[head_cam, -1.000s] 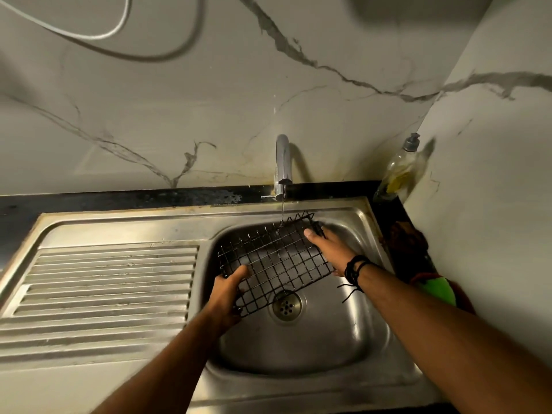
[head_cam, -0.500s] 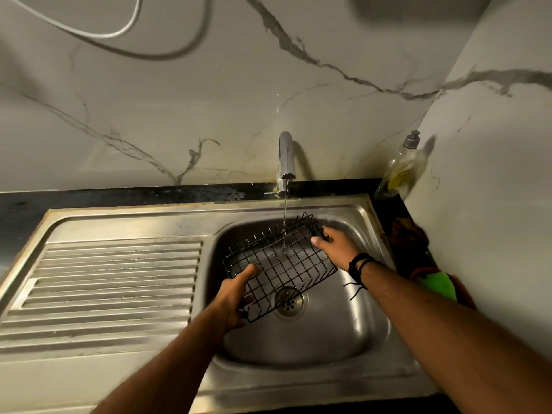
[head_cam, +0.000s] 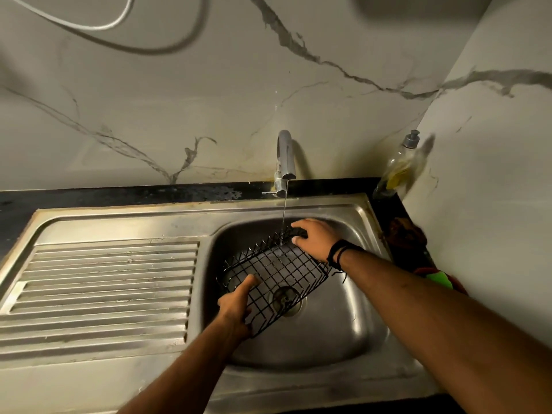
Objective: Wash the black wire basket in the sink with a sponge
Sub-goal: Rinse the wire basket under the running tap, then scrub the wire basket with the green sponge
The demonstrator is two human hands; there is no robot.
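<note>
Left hand [head_cam: 236,306] and right hand [head_cam: 316,239] both reach forward, fingers curled

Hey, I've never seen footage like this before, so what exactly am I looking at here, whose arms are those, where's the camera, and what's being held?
There is no machine here. The camera sits on a person's head and looks forward and down, so the two arms reaching in from the bottom are that person's own.

They stand at a steel sink with a ribbed draining board on its left. A thin stream of water runs from the tap onto a black wire basket, held tilted over the drain.

The left hand grips the basket's near end and the right hand, with dark bands at its wrist, grips the far end under the water.

A soap bottle stands in the back corner on the right. Something green lies at the right edge, possibly the sponge, though I cannot tell.
</note>
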